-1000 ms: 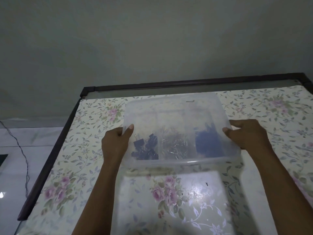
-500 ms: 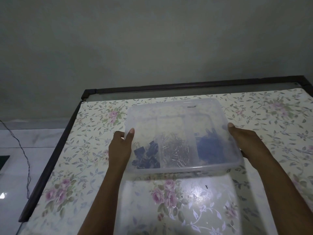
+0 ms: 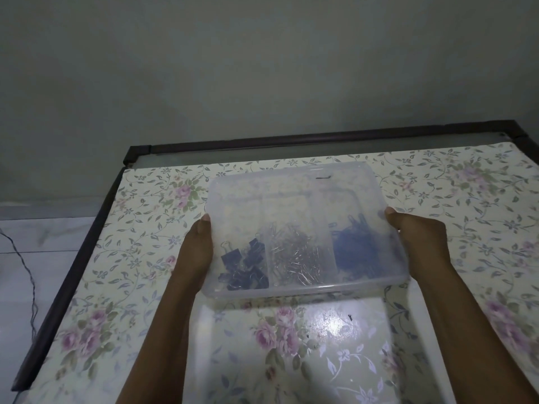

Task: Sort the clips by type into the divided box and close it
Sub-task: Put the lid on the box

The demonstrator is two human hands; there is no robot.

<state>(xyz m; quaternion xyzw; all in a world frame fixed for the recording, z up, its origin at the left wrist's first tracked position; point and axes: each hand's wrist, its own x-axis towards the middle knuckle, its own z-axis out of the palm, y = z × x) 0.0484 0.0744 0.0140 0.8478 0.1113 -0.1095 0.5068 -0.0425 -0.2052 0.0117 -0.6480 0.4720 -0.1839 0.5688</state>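
Note:
A clear plastic divided box with its lid on is held a little above the table, tilted toward me. My left hand grips its left side, thumb on the lid. My right hand grips its right side the same way. Through the lid I see three compartments: dark blue binder clips on the left, silver paper clips in the middle, blue paper clips on the right. The clips lie heaped at the near ends.
The table has a floral glossy cover and a dark frame along its left and far edges. A grey wall stands behind it. A thin cable hangs at the far left over the pale floor.
The box and both hands have moved slightly away from me and down toward the table. The grip on both sides is the same.

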